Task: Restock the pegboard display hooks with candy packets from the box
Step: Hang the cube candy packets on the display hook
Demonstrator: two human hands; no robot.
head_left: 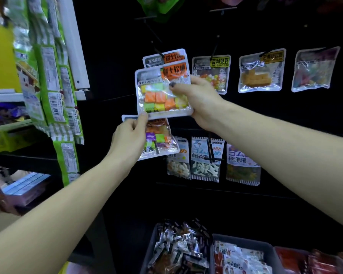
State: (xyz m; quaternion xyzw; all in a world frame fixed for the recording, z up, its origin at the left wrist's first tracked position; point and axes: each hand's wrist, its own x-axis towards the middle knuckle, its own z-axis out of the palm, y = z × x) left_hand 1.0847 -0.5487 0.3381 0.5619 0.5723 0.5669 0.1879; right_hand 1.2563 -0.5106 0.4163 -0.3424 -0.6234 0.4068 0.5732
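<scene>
A clear candy packet [158, 93] with an orange label and orange, green and yellow cubes is held up against the black pegboard [265, 119]. My right hand [198, 99] pinches its right side, thumb on the front. My left hand [130, 137] pinches its lower left corner and also holds a second, similar packet [158, 141] below it. Behind the top packet, another orange-label packet [166, 57] hangs on a black hook [156, 50]. The hole of the held packet is hidden.
More candy packets [261, 72] hang to the right and a lower row of packets [206, 157] below. Grey bins [244, 242] with several packets stand at the bottom. Green packet strips [53, 91] hang on a shelf end at the left.
</scene>
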